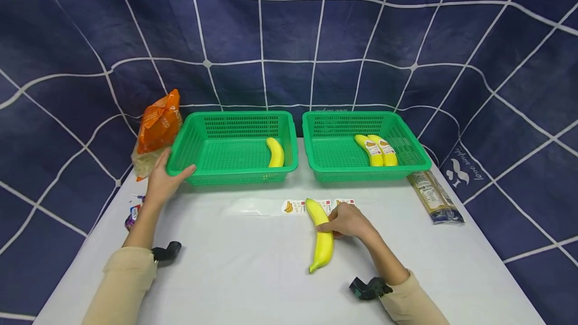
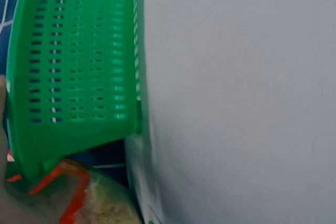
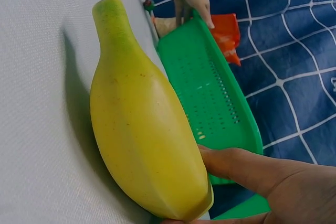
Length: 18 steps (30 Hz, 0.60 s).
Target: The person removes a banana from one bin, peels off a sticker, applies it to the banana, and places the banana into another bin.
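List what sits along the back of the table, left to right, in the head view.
Orange bag → left basket with one banana → right basket with two bananas → clear packet.

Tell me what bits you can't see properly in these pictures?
- Right hand: in the head view its fingertips are hidden behind the banana, so its grip is unclear.
- Left hand: in the left wrist view only a sliver shows at the edge; the left basket fills the frame.
- Labels on the two bananas in the right basket: too small to read.
- Orange bag: partly hidden by the left basket.
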### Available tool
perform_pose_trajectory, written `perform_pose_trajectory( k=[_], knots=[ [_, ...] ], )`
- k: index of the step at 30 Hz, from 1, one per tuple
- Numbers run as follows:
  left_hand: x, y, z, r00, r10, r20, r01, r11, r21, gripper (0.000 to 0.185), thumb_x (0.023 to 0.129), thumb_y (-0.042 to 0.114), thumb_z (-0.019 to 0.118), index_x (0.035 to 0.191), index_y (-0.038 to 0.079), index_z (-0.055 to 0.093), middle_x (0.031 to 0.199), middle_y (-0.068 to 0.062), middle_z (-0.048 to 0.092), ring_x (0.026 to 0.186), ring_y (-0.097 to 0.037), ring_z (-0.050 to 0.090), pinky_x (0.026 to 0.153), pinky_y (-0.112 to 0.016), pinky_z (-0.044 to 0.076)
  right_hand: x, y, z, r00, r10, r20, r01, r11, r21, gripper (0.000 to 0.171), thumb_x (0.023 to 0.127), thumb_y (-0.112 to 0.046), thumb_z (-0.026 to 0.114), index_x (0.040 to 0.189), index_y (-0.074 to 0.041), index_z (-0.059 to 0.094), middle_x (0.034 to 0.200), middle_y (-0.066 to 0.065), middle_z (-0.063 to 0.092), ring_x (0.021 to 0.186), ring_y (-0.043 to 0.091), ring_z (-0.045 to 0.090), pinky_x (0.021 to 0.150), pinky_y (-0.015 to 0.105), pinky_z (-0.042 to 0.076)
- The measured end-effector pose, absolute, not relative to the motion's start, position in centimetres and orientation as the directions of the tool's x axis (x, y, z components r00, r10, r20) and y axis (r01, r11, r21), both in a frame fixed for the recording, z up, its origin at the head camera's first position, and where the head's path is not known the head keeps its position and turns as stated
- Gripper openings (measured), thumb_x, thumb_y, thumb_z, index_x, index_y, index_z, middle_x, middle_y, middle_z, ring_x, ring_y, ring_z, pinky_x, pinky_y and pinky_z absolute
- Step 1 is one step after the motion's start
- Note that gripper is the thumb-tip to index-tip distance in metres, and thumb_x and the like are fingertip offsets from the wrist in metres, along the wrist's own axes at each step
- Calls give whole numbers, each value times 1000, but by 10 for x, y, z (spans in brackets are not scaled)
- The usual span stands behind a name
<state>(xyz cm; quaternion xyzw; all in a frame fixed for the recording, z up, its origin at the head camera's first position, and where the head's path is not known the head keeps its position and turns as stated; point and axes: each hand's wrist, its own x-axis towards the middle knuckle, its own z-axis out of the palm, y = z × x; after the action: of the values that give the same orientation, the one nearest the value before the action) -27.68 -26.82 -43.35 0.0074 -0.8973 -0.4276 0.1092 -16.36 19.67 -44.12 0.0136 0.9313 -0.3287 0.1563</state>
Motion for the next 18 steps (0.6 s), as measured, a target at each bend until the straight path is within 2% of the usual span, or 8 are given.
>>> perform_pose_trajectory(
  k=[6,12,15,18],
  knots=[
    [-250,-245,-421,-927,-103,361,146,787,599,99,86,53,67,155,2,17,161,-23,17,144,-50,21,113,-69,20,-162,196,-442,-950,-76,-304,130,787,-603,32,71,-36,85,58,-12,69,53,2,61,47,13,54,46,20,37],
    [-213,-199,-407,-855,5,518,291,832,472,105,78,46,78,154,0,22,160,-23,23,145,-46,24,113,-67,24,-162,197,-442,-949,-68,-309,139,788,-600,30,72,-37,85,62,-12,71,56,3,64,50,14,57,47,21,40],
    [-195,-174,-403,-839,76,539,357,825,438,109,73,44,82,154,1,23,159,-22,25,144,-45,27,111,-68,27,-162,197,-442,-949,-65,-307,142,785,-603,29,72,-36,85,62,-12,71,56,2,63,50,14,57,47,21,40],
    [-178,-151,-404,-860,155,485,389,815,430,109,74,47,81,154,3,22,159,-21,26,144,-44,28,110,-68,28,-162,196,-443,-948,-82,-306,129,781,-611,28,72,-35,85,63,-11,72,56,1,63,49,13,56,47,21,41]
  ],
)
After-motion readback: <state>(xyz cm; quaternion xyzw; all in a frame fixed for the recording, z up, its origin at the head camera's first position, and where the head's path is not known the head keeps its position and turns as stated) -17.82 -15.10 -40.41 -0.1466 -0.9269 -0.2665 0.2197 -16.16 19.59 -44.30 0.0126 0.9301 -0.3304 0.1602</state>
